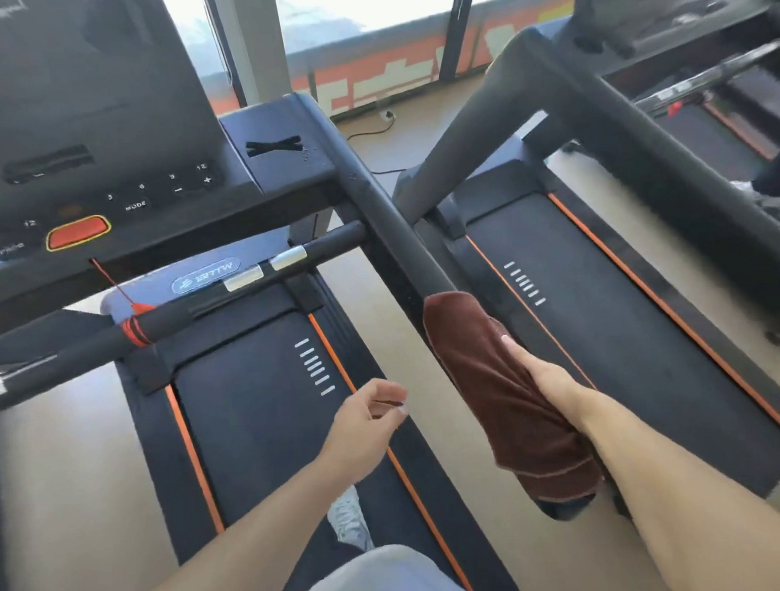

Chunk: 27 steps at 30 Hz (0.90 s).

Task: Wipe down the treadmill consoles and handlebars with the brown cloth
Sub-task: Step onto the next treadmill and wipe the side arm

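Note:
The brown cloth (496,380) is draped over the right side handlebar (389,223) of the near treadmill, covering its lower end. My right hand (541,373) grips the bar through the cloth, thumb on top. My left hand (368,423) hovers over the running belt (259,415) with fingers loosely curled, holding nothing. The black console (101,175) with a red stop button (77,232) fills the upper left. A black front crossbar (198,300) with silver sensor plates runs below the console.
A second treadmill (605,306) stands to the right, its thick handlebar (671,181) slanting across the upper right. A red safety cord (116,287) hangs from the console to the crossbar. Windows and a floor cable lie beyond. My shoe (350,519) rests on the belt.

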{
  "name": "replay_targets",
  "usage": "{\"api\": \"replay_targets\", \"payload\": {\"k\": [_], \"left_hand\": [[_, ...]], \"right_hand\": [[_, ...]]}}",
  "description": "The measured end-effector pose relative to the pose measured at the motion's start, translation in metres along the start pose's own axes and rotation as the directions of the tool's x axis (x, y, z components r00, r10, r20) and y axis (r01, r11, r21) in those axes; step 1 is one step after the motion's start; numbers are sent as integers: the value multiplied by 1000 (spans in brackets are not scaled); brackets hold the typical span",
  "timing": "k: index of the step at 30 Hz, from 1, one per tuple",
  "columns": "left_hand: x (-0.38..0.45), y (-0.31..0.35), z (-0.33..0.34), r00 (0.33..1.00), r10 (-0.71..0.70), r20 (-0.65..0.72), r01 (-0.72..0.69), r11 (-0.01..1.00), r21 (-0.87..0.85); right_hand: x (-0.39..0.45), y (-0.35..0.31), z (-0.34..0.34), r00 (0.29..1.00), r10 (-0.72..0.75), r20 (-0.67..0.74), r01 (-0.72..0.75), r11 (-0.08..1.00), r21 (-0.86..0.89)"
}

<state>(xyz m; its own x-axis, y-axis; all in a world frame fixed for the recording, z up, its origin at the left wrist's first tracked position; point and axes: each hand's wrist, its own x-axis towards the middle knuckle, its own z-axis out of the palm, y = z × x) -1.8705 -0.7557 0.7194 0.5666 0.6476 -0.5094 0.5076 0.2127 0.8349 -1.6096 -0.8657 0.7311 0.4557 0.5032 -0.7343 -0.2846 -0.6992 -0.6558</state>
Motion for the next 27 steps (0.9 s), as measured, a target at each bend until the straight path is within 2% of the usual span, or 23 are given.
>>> {"api": "replay_targets", "payload": {"k": [4,8,13,15,17,19,20,24,27], "left_hand": [[-22,0,61,987,58,148,-66,997,46],[-49,1,111,971,73,229,-84,996,39],[-65,-13,136,967,66,244,-87,993,76],[-68,-18,138,971,56,232,-76,994,78],[-69,-22,137,976,48,213,-65,995,74],[-66,-24,132,984,43,171,-56,996,71],[-63,-24,128,988,42,150,-52,997,62],[-44,-23,111,997,9,83,-10,1000,14],[-25,-23,97,1000,-31,-1,31,999,-17]], "right_hand": [[-45,53,-27,999,50,-3,-49,996,69],[-75,106,-31,996,-43,-73,54,984,169],[-97,135,-18,931,-288,-226,301,953,23],[-100,149,-10,870,-410,-274,382,912,-153],[-99,160,2,778,-544,-315,394,813,-429],[-95,165,14,676,-674,-299,306,625,-718],[-90,162,18,640,-731,-238,277,508,-815],[-70,127,23,660,-750,37,227,153,-962],[-53,93,34,709,-691,143,186,-13,-983]]}}
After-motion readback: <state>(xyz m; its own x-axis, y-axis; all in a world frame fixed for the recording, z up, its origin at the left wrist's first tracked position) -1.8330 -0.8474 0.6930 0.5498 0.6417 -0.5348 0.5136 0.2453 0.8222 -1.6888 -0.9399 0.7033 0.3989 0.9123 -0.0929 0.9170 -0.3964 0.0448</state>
